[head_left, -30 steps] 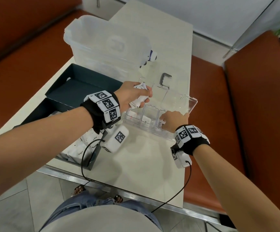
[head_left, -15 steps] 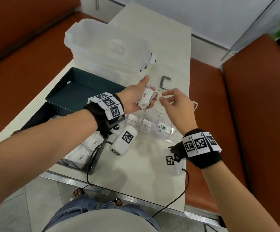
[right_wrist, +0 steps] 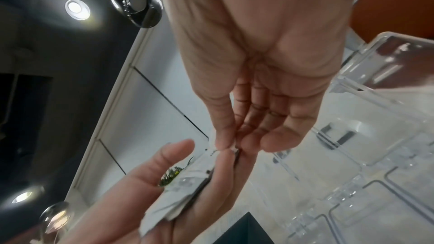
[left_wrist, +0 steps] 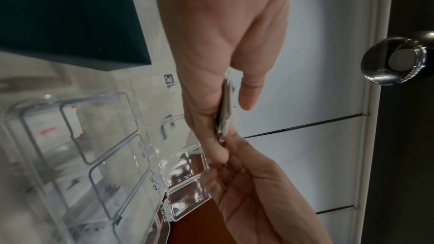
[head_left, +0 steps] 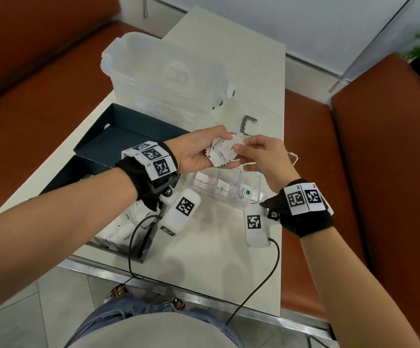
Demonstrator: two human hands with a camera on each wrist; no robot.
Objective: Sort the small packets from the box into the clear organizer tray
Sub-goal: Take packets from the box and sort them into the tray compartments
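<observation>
My left hand (head_left: 216,149) is raised above the clear organizer tray (head_left: 256,194) and holds a small stack of white packets (head_left: 222,154) between thumb and fingers. My right hand (head_left: 238,149) meets it from the right and pinches the edge of the top packet with thumb and forefinger. The right wrist view shows that pinch (right_wrist: 226,148) on the stack of packets (right_wrist: 185,188). The stack (left_wrist: 225,112) appears edge-on in the left wrist view. The tray's near compartments hold a few packets, one with a green mark (head_left: 248,192). More packets (head_left: 126,234) lie in the dark box (head_left: 146,249) under my left forearm.
The dark box's lid (head_left: 128,141) lies open-side up behind the box. A large translucent bin (head_left: 166,81) stands at the back of the table. A small black bracket (head_left: 248,123) lies beyond the tray. Brown benches flank the table.
My right hand left the tray's near compartment, rose to the stack in my left hand and took hold of the top packet. My left hand lifted slightly.
</observation>
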